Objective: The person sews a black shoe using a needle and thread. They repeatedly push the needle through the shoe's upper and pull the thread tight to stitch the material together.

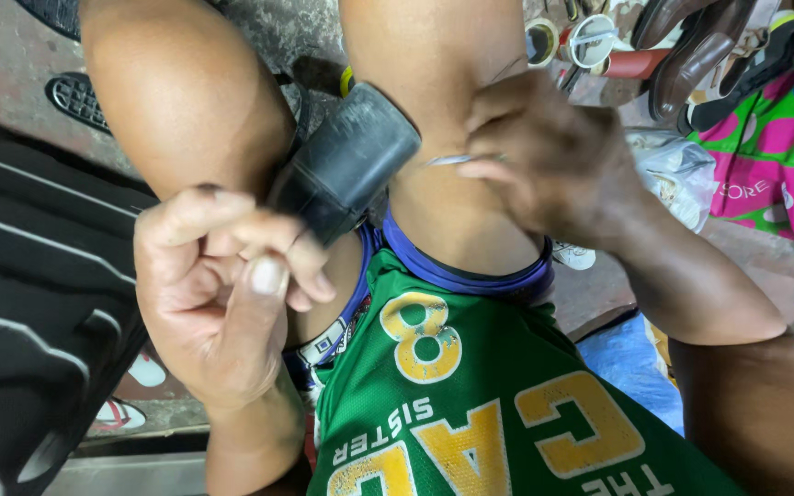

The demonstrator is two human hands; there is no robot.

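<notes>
two hands (222, 294) are clamped: left on black shoe (346, 170), right (544, 161) pinching needle (450, 160) just beside its raised end.

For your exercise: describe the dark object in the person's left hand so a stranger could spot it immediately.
Start at the two bare knees filling the top. Between them sits a black rubbery block, pinched by the left hand. Unlike the thin metal tool in the right hand, it is chunky and matte.

Black rubber shoe heel (346, 165) wedged between bare knees; thin metal needle (450, 160) alongside.
</notes>
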